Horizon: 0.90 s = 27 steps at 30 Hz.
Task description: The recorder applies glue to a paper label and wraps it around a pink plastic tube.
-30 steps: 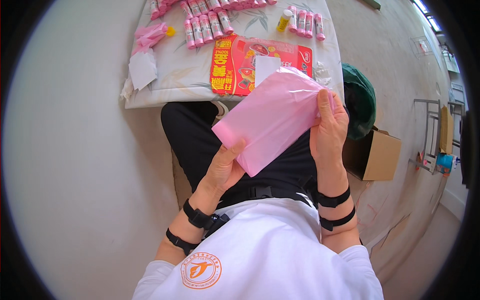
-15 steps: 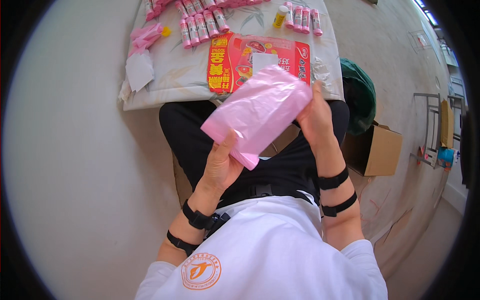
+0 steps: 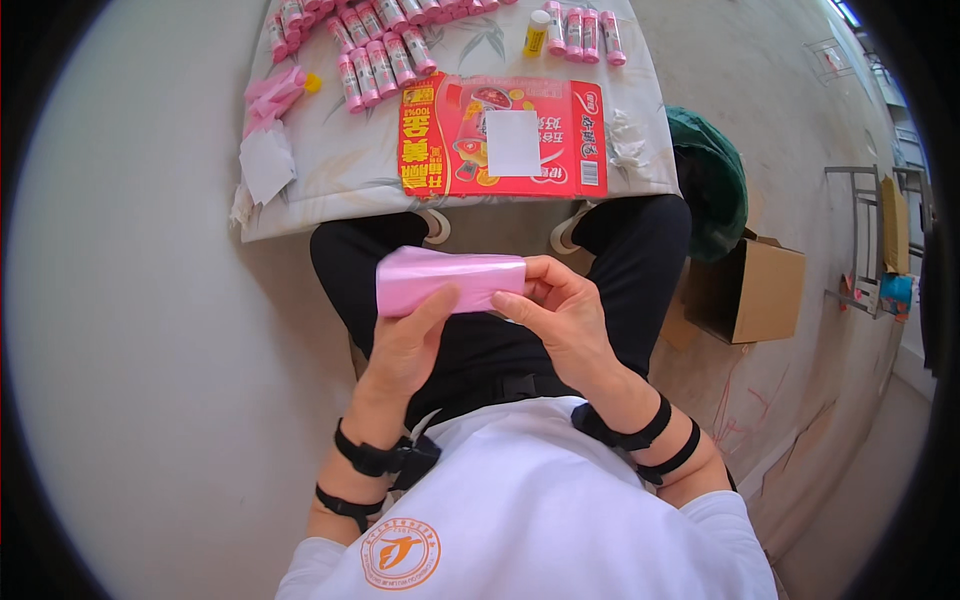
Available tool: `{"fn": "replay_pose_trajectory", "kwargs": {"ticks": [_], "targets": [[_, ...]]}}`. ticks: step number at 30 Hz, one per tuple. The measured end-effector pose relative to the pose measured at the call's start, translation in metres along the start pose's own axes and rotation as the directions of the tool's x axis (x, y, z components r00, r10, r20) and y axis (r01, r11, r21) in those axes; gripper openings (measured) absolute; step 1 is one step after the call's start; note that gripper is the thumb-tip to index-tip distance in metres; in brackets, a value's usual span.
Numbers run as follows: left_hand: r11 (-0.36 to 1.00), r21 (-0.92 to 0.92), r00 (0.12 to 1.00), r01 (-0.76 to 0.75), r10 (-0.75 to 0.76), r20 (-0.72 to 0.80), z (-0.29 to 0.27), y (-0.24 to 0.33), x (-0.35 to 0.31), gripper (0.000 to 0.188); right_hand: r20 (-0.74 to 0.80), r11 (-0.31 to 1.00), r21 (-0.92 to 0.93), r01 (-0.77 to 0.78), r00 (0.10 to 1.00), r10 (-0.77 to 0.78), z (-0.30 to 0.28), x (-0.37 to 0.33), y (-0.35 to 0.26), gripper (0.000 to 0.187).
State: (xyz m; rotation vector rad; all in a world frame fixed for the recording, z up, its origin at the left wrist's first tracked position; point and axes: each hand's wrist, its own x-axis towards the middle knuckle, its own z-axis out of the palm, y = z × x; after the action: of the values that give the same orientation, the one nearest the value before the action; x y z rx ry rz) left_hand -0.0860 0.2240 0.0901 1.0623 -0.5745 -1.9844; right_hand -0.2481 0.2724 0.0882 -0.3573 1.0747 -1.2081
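A pink plastic bag [image 3: 440, 283], folded down to a flat band, is stretched sideways above my lap. My left hand [image 3: 402, 348] grips it from below, thumb pressed on its front and fingers mostly hidden behind. At its right end my right hand [image 3: 572, 318] pinches the plastic between thumb and fingers. Beyond my knees, a red printed cardboard sheet [image 3: 450, 130] lies on the table near its front edge, with a white paper square [image 3: 513, 145] on top.
Several pink rolls [image 3: 383, 68] lie in rows on the clothed table [image 3: 330, 165], beside a small yellow bottle [image 3: 536, 33]. Crumpled pink plastic [image 3: 270, 98] and white paper [image 3: 267, 167] sit left. Right of the table are a green bag [image 3: 722, 185] and a cardboard box [image 3: 768, 290].
The pink bag has gone from a wide tilted sheet to a narrow level band. Both hands have drawn closer together, the right one coming down toward my lap.
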Motion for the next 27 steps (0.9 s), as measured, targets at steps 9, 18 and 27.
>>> {"fn": "replay_pose_trajectory", "kwargs": {"ticks": [9,18,27], "targets": [[0.902,0.232,0.911,0.365,-0.398,0.113,-0.027,0.024,-0.024,0.028,0.192,0.931,-0.291,0.222,0.966,-0.17,-0.02,-0.012,0.011,0.014],[0.864,0.404,0.951,0.301,-0.3,-0.067,-0.011,0.004,-0.024,0.025,-0.068,0.956,-0.29,0.046,0.995,-0.068,-0.019,-0.013,0.016,0.018],[0.79,0.597,0.99,-0.142,0.129,0.064,0.001,-0.008,-0.027,0.018,-0.085,0.972,0.041,-0.231,0.969,0.234,-0.017,-0.018,-0.006,0.018]]}}
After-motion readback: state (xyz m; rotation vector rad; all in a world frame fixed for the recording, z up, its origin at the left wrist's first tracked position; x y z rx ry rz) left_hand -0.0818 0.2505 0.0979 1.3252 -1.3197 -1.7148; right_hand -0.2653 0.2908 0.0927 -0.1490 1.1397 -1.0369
